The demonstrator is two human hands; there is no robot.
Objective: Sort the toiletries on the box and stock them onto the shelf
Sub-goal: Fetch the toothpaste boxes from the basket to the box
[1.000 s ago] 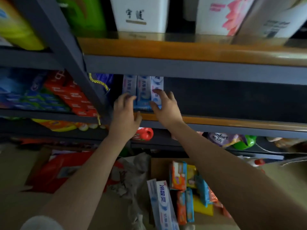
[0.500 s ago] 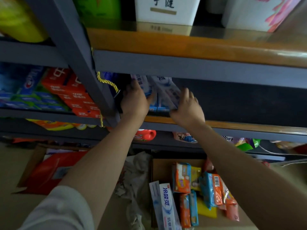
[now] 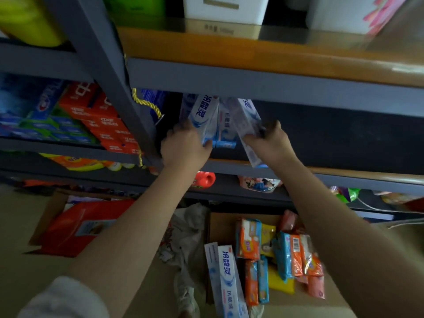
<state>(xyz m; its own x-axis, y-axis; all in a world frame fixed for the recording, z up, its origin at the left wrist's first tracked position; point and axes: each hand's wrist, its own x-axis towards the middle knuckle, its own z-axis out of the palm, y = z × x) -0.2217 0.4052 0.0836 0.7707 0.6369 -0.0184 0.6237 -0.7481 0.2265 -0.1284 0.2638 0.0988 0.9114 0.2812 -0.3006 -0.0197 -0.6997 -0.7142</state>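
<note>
Several white-and-blue toothpaste boxes (image 3: 223, 125) stand on the middle shelf (image 3: 344, 173), just right of the grey upright post. My left hand (image 3: 183, 145) grips the leftmost toothpaste box (image 3: 205, 113), which leans to the right. My right hand (image 3: 270, 141) holds another toothpaste box (image 3: 246, 120), tilted, its lower end sticking out over the shelf's front edge. Below, on the cardboard box (image 3: 220, 226), lie two more toothpaste boxes (image 3: 226, 278) and several orange, blue and yellow soap packs (image 3: 282, 253).
The grey post (image 3: 110, 72) with a yellow cord (image 3: 146, 104) stands left of my hands. Red and blue toothpaste cartons (image 3: 96, 118) fill the left bay. White boxes (image 3: 224, 8) sit on the shelf above. A red pack in an open carton (image 3: 78, 226) and crumpled paper (image 3: 185, 232) lie below.
The upright toothpaste boxes have been tipped. Both hands closed on boxes; the right-hand box has been pulled outward and down over the shelf edge. The view has shifted slightly.
</note>
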